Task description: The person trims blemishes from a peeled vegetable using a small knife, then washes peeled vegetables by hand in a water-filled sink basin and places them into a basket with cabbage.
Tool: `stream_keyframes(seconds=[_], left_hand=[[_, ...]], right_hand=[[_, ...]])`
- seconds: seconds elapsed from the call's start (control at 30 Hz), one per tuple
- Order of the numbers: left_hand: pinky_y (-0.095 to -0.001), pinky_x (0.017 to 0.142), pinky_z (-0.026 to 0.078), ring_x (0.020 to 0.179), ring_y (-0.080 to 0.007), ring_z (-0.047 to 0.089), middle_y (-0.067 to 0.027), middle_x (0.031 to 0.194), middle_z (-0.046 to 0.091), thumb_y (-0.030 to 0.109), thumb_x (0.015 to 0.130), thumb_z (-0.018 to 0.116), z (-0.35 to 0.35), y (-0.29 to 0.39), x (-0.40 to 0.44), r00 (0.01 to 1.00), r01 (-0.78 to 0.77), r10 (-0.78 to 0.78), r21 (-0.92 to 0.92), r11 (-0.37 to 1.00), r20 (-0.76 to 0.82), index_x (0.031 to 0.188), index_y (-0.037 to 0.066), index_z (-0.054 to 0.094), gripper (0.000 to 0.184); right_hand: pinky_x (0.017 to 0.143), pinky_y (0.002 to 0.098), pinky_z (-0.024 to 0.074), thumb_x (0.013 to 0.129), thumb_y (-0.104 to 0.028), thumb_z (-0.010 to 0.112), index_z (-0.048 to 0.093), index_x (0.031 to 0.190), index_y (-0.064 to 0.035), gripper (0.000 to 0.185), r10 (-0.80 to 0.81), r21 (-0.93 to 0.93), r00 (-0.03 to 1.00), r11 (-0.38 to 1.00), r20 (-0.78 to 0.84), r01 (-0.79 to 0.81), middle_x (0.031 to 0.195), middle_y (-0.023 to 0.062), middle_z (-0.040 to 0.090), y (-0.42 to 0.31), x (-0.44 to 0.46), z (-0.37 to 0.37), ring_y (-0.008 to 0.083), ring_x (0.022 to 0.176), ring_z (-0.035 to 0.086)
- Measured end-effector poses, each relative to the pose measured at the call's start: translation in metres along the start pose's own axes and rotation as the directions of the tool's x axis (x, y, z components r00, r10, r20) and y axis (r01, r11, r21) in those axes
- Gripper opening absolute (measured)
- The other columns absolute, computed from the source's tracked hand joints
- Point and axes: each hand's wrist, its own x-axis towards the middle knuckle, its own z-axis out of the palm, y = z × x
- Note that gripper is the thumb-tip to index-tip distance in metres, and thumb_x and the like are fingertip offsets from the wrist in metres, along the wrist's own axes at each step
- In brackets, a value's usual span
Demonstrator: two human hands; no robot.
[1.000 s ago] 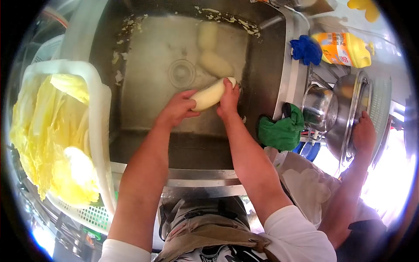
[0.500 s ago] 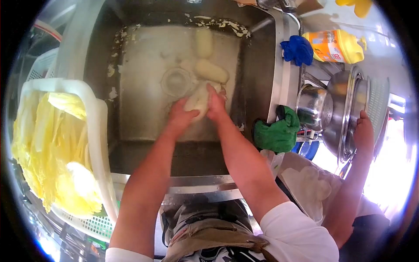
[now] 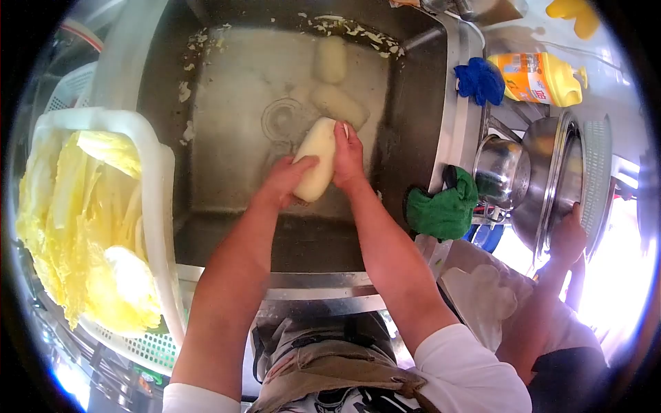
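Observation:
Between my two hands is a thick, pale peeled white radish (image 3: 317,160), tilted above the water in the metal sink (image 3: 406,138). My left hand (image 3: 284,177) grips its lower left side, thumb across the top. On its right side my right hand (image 3: 348,153) is closed round the upper end. Two more pale radishes, one upright in view (image 3: 331,60) and one slanted (image 3: 340,104), lie in the water just beyond. A round drain (image 3: 281,119) shows through the water left of them.
Pale scraps (image 3: 354,31) cling along the sink's far edge. At left stands a white basket (image 3: 155,172) of yellow cabbage leaves (image 3: 89,220). Right are a green cloth (image 3: 443,206), a blue cloth (image 3: 480,81), a yellow bottle (image 3: 540,79), a steel pot (image 3: 501,171) and another person's hand (image 3: 569,234).
Both my hands have lifted the radish out of the water and turned it more upright in view. The other person's hand at the right has moved down along the basin.

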Motion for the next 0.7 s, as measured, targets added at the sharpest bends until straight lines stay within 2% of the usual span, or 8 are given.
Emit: stream_keyframes(seconds=[0.07,0.13,0.2,0.33,0.5,0.57,0.63,0.7], left_hand=[[-0.0471,0.062,0.054,0.088,-0.0264,0.065,-0.0128,0.109,0.061,0.019,0.083,0.062,-0.023,-0.045,0.033,0.925,-0.376,0.345,0.247,0.893,0.162,0.126,0.001,0.045,0.050],[-0.0467,0.059,0.054,0.087,-0.0266,0.065,-0.0134,0.110,0.060,0.020,0.083,0.061,-0.021,-0.034,0.024,0.922,-0.377,0.347,0.200,0.904,0.172,0.127,0.001,0.044,0.051],[-0.0449,0.059,0.054,0.088,-0.0268,0.065,-0.0136,0.110,0.060,0.021,0.084,0.061,-0.009,-0.016,0.012,0.998,0.013,-0.005,-0.142,0.990,0.060,0.128,0.002,0.045,0.051],[-0.0430,0.060,0.054,0.088,-0.0266,0.064,-0.0127,0.110,0.060,0.022,0.084,0.061,-0.025,-0.047,0.039,0.896,-0.444,0.404,0.323,0.836,0.185,0.128,0.005,0.045,0.050],[-0.0413,0.060,0.054,0.085,-0.0252,0.064,-0.0117,0.108,0.060,0.023,0.083,0.062,-0.001,-0.025,0.022,0.999,-0.033,0.029,-0.275,0.961,-0.019,0.127,0.006,0.045,0.050],[-0.0407,0.061,0.054,0.085,-0.0244,0.064,-0.0112,0.108,0.059,0.022,0.083,0.061,-0.009,-0.063,0.045,0.908,-0.418,0.419,-0.084,0.905,-0.007,0.126,0.005,0.047,0.048],[-0.0405,0.061,0.054,0.084,-0.0238,0.064,-0.0108,0.107,0.060,0.021,0.084,0.061,-0.005,-0.057,0.039,0.899,-0.436,0.438,-0.078,0.897,0.018,0.125,0.004,0.048,0.046],[-0.0409,0.062,0.055,0.084,-0.0234,0.064,-0.0103,0.105,0.060,0.020,0.085,0.060,-0.007,-0.039,0.034,0.995,-0.087,0.098,-0.238,0.967,0.035,0.123,0.003,0.049,0.043]], right_hand=[[0.086,0.0296,0.0457,0.097,-0.032,0.054,0.057,0.118,-0.0005,0.038,-0.117,-0.091,0.993,0.989,-0.016,0.115,0.107,0.0056,0.061,0.010,0.005,-0.001,0.0136,0.096,0.055],[0.086,0.0292,0.0456,0.097,-0.032,0.054,0.057,0.118,-0.0016,0.037,-0.075,-0.028,0.996,0.997,-0.055,0.073,0.107,0.0052,0.061,0.001,0.001,0.005,0.0130,0.096,0.054],[0.086,0.0290,0.0455,0.097,-0.032,0.055,0.057,0.119,-0.0024,0.037,-0.059,-0.013,0.997,0.998,-0.057,0.058,0.107,0.0050,0.061,-0.006,-0.004,0.007,0.0127,0.096,0.054],[0.087,0.0290,0.0453,0.097,-0.031,0.055,0.057,0.120,-0.0031,0.036,-0.073,-0.043,0.997,0.996,-0.026,0.072,0.107,0.0049,0.062,-0.009,-0.004,0.009,0.0129,0.098,0.054],[0.088,0.0290,0.0451,0.097,-0.029,0.056,0.057,0.120,-0.0030,0.035,-0.118,-0.087,0.991,0.990,-0.070,0.112,0.107,0.0050,0.062,-0.004,0.001,0.007,0.0134,0.098,0.055],[0.088,0.0290,0.0451,0.097,-0.029,0.056,0.057,0.120,-0.0028,0.035,-0.103,-0.047,0.993,0.994,-0.052,0.100,0.106,0.0051,0.062,-0.011,-0.006,0.012,0.0137,0.097,0.055],[0.088,0.0288,0.0452,0.096,-0.028,0.056,0.057,0.119,-0.0027,0.034,-0.109,-0.045,0.992,0.993,-0.060,0.107,0.106,0.0050,0.062,-0.009,-0.006,0.009,0.0136,0.097,0.055],[0.087,0.0286,0.0453,0.096,-0.028,0.056,0.057,0.119,-0.0026,0.034,-0.122,-0.050,0.991,0.992,-0.054,0.119,0.106,0.0049,0.062,-0.008,-0.004,0.009,0.0134,0.096,0.055]])
